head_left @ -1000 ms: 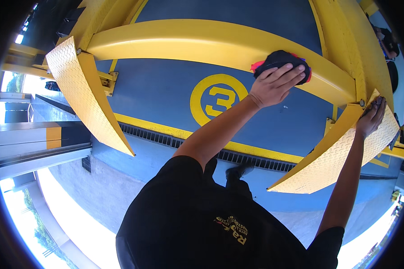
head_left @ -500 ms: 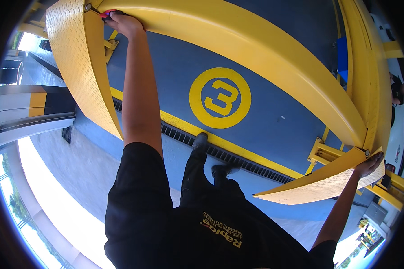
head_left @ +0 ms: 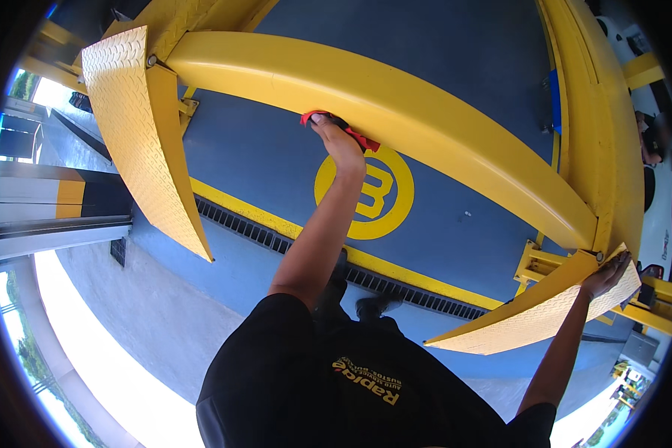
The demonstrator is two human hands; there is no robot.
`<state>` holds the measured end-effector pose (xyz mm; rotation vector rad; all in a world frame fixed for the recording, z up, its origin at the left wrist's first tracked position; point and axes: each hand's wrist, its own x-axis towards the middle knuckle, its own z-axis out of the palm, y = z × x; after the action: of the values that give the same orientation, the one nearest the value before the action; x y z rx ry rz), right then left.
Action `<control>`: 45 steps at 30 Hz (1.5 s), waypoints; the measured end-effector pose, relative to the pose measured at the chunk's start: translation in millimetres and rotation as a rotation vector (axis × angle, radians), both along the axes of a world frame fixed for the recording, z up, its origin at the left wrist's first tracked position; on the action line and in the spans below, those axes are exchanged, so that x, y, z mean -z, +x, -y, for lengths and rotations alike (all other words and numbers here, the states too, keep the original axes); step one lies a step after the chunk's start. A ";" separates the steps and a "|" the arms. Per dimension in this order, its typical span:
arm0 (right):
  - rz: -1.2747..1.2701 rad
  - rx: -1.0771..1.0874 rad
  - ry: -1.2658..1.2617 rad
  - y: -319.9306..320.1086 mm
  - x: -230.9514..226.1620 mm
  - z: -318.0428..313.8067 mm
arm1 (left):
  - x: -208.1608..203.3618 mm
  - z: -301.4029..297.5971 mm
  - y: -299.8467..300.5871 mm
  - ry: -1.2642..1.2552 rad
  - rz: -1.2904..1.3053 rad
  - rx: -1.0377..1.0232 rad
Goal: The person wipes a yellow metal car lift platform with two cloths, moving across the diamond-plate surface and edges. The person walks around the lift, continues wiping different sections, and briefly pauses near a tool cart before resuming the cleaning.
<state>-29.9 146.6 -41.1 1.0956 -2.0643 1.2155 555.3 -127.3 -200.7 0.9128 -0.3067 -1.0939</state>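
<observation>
While the right grip (head_left: 606, 278) is resting on the ramp (head_left: 523, 319), its closing hard to tell, the left grip (head_left: 340, 145) is curling round a red-and-black cloth (head_left: 369, 143) just beneath it, against the beam (head_left: 396, 97), apparently wiping; the next stroke is calling for steady pressure.

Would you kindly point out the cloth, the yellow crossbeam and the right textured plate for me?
Cloth (head_left: 364, 140): head view, on its red right end.
Crossbeam (head_left: 411, 119): head view, about midway along its smooth face.
Right textured plate (head_left: 537, 322): head view, on its patterned face.
</observation>
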 end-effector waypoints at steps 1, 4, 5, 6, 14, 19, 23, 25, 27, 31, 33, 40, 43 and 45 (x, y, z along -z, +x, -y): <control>-0.038 -0.003 0.018 1.6 -2.1 1.3 | 12.2 9.5 20.0 -0.024 -0.005 -0.001; -0.080 0.013 0.047 14.4 -2.1 -2.5 | -31.7 37.9 90.6 0.048 -0.030 -0.031; -0.090 0.019 0.055 13.9 -5.0 -0.8 | -40.3 48.2 115.6 0.065 0.001 -0.039; -0.099 0.018 0.061 14.2 -6.0 2.2 | -45.5 53.1 128.0 0.087 0.001 -0.046; -0.151 0.036 0.049 14.6 -8.5 -0.6 | -8.3 12.8 51.8 0.054 -0.104 0.142; -0.182 0.051 0.061 11.3 -4.8 1.9 | -24.3 77.8 168.7 0.039 -0.164 -0.028; -0.153 0.031 0.060 7.5 -3.4 -1.9 | -30.4 118.5 243.5 0.066 -0.177 -0.035; -0.196 0.054 0.067 5.3 -4.4 -1.7 | -20.6 124.6 268.5 0.059 -0.173 -0.042; -0.188 0.058 0.053 8.4 -4.4 3.9 | -20.3 134.5 287.5 0.031 -0.150 -0.026; -0.176 0.087 0.039 19.5 -3.3 5.7 | -26.3 135.1 299.5 0.084 -0.131 0.037; -0.122 0.159 0.055 25.1 -6.9 0.5 | -35.6 125.4 235.7 0.154 -0.177 -0.079; -0.224 0.125 0.027 27.7 -5.0 2.8 | -25.3 -20.2 -47.2 0.082 -0.579 0.549; -0.263 0.165 0.023 23.7 -3.4 -2.8 | 14.4 -52.3 -139.9 0.019 -0.859 0.787; -0.252 0.173 0.029 25.7 -1.6 -4.6 | -0.3 -75.1 -195.6 -0.017 -0.871 0.927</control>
<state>-4.2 151.2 -39.5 1.0035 -1.9425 0.9168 359.8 -52.2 -200.3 0.1631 0.0150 -2.2152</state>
